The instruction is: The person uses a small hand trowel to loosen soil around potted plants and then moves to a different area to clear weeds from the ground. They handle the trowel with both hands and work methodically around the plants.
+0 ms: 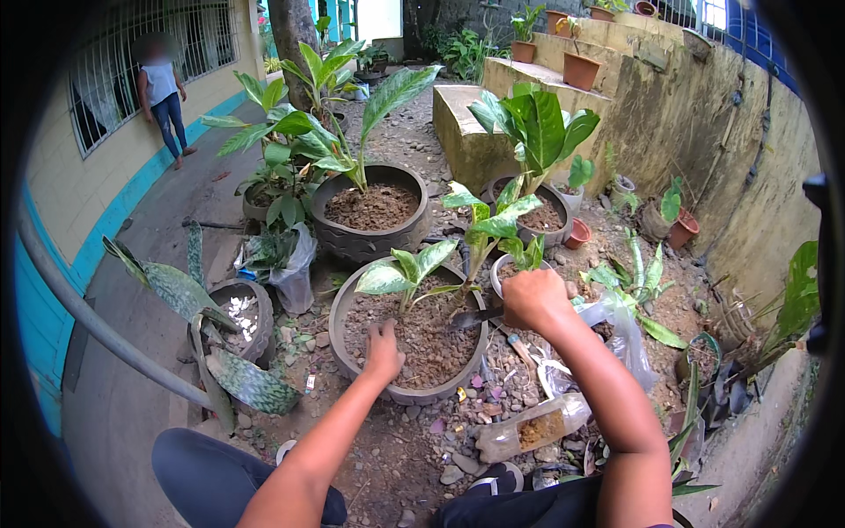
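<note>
Before me stands a round tire planter [340, 356] filled with brown soil [429, 360]. Two variegated dumb cane plants grow in it: a short one [407, 274] near the middle and a taller one [485, 228] by the right rim. My left hand [385, 351] rests on the soil at the left, fingertips down and partly hidden. At the right rim, my right hand [536, 297] grips a hand tool with a dark metal blade [467, 320], seemingly a trowel. Its blade reaches over the rim to the soil near the taller plant's base; the fist hides its handle.
Behind are two more tire planters [370, 241] [561, 234]. A snake plant [254, 379] leans at left beside a metal pipe [119, 330]. A cut plastic bottle [533, 426] and plastic bag [627, 343] lie right. A person [165, 96] stands by the wall.
</note>
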`<state>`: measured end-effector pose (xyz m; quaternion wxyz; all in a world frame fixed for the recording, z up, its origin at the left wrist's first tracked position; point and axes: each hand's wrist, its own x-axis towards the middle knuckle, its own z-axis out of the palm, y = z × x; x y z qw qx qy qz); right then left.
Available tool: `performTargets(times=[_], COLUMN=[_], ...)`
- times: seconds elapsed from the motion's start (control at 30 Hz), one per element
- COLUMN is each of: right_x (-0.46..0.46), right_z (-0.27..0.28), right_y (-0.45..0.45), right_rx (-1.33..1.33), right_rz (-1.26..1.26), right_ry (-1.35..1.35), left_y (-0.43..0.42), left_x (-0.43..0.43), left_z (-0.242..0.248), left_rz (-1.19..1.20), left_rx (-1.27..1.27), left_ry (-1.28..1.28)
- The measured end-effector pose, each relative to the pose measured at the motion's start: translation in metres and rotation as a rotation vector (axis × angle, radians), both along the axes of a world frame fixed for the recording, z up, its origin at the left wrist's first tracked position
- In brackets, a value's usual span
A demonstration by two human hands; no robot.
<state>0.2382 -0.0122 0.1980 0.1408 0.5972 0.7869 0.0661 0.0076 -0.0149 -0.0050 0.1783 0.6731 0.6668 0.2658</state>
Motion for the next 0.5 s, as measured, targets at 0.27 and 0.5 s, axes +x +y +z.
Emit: performTargets(times=[0.27, 0.5], right_x=[0.006, -0.015], right_z=[-0.033, 0.023], right_y=[-0.008, -0.008], right_rx=[-0.253, -0.186], right_rz=[0.072, -0.037], right_ry=[-0.114, 0.037], left_y=[-0.006, 0.014], left_x=[0.026, -0.004], left_z=[0.022, -0.010], left_rz=[0.038, 0.038], left_rx=[-0.188, 0.030], left_ry=[0.095, -0.119])
